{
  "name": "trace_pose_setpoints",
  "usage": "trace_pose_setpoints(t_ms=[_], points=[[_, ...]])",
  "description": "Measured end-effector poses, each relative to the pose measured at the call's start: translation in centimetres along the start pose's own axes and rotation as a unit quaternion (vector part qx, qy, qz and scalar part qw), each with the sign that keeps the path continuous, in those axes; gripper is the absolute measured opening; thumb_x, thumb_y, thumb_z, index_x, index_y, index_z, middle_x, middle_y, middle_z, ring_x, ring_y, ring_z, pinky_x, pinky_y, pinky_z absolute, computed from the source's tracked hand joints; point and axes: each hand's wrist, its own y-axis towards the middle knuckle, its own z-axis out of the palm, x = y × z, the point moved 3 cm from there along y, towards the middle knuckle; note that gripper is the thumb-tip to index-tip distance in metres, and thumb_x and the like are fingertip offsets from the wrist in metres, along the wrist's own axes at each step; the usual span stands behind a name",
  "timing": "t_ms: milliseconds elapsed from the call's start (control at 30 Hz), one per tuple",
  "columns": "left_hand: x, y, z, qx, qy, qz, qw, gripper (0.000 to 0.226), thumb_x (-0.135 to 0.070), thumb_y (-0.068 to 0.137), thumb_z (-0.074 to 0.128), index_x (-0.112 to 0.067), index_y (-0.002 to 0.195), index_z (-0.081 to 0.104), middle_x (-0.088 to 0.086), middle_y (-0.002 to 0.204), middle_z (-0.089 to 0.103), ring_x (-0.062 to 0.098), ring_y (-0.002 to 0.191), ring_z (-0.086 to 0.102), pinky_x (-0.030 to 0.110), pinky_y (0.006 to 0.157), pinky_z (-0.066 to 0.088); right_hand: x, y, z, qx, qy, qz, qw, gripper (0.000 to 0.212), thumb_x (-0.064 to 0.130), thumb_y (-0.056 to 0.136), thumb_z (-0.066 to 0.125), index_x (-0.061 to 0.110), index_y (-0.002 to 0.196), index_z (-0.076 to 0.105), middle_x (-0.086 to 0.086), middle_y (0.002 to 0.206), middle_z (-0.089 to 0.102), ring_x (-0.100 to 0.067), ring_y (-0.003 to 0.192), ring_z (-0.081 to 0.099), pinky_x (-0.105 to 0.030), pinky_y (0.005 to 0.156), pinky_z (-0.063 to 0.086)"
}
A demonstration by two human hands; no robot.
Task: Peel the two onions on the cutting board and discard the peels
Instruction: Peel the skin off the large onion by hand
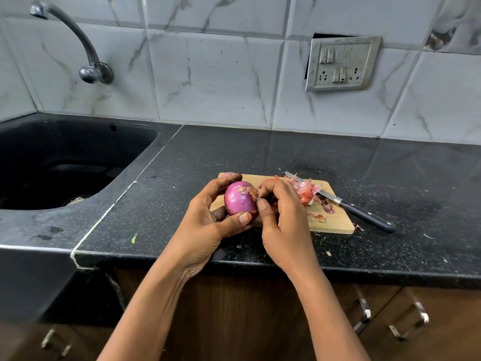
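Observation:
My left hand (208,222) holds a purple-red onion (239,201) just above the near left part of the wooden cutting board (335,220). Small scraps of dry skin cling to its right end. My right hand (281,220) pinches a bit of that skin between thumb and fingertips at the onion's right end. A second onion (227,174) peeks out at the board's far left corner, mostly hidden behind my left fingers. A heap of pink and orange peels (305,190) lies on the board's far right part.
A black-handled knife (364,213) lies slanted over the board's right edge onto the black counter (260,149). A black sink (65,162) with a wall tap (88,58) is at the left. Peel crumbs dot the counter. A switch panel (342,63) hangs on the tiles.

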Motion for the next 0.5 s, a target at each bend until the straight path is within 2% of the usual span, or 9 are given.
trace_pose_setpoints(t_ms=[133,267,333,400,500], points=[[-0.13,0.0,0.01,0.001,0.041,0.035,0.999,0.07,0.017,0.073,0.076,-0.015,0.133,0.059,0.003,0.137,0.061,0.029,0.119,0.067,0.039,0.092,0.06,-0.69,-0.13,0.14,0.019,0.023,0.031,0.999,0.008,0.02,0.093,0.049,0.014,0.096,0.053,0.002,0.099,0.054,-0.018,0.097,0.052,-0.035,0.085,0.046],[-0.16,0.02,0.4,0.002,0.111,0.083,0.99,0.074,0.022,0.071,0.077,-0.016,0.13,0.058,-0.011,0.123,0.069,0.019,0.115,0.068,0.03,0.085,0.061,-1.0,-0.32,0.17,0.015,0.046,0.056,0.997,0.013,0.024,0.092,0.047,0.014,0.095,0.056,0.001,0.097,0.057,-0.022,0.096,0.054,-0.047,0.085,0.048],[0.01,0.16,0.58,-0.008,0.156,0.112,0.981,0.076,0.02,0.07,0.081,-0.016,0.132,0.057,-0.008,0.127,0.066,0.02,0.12,0.065,0.032,0.087,0.061,-1.09,-0.35,0.2,0.012,0.051,0.067,0.996,0.016,0.025,0.091,0.047,0.014,0.096,0.057,0.0,0.098,0.058,-0.024,0.097,0.055,-0.051,0.086,0.047],[0.05,0.19,0.76,-0.021,0.204,0.148,0.968,0.077,0.007,0.068,0.085,-0.018,0.135,0.055,-0.003,0.136,0.057,0.025,0.127,0.06,0.043,0.093,0.059,-1.13,-0.38,0.24,0.006,0.052,0.071,0.996,0.016,0.026,0.091,0.047,0.015,0.095,0.057,0.0,0.097,0.058,-0.025,0.097,0.055,-0.053,0.085,0.048],[-0.01,0.07,0.95,-0.04,0.277,0.191,0.941,0.075,-0.007,0.068,0.083,-0.022,0.136,0.056,-0.012,0.136,0.048,0.021,0.13,0.055,0.049,0.094,0.058,-1.12,-0.45,0.26,0.0,0.052,0.074,0.996,0.015,0.028,0.09,0.047,0.017,0.093,0.057,0.0,0.096,0.058,-0.026,0.096,0.056,-0.055,0.083,0.05]])
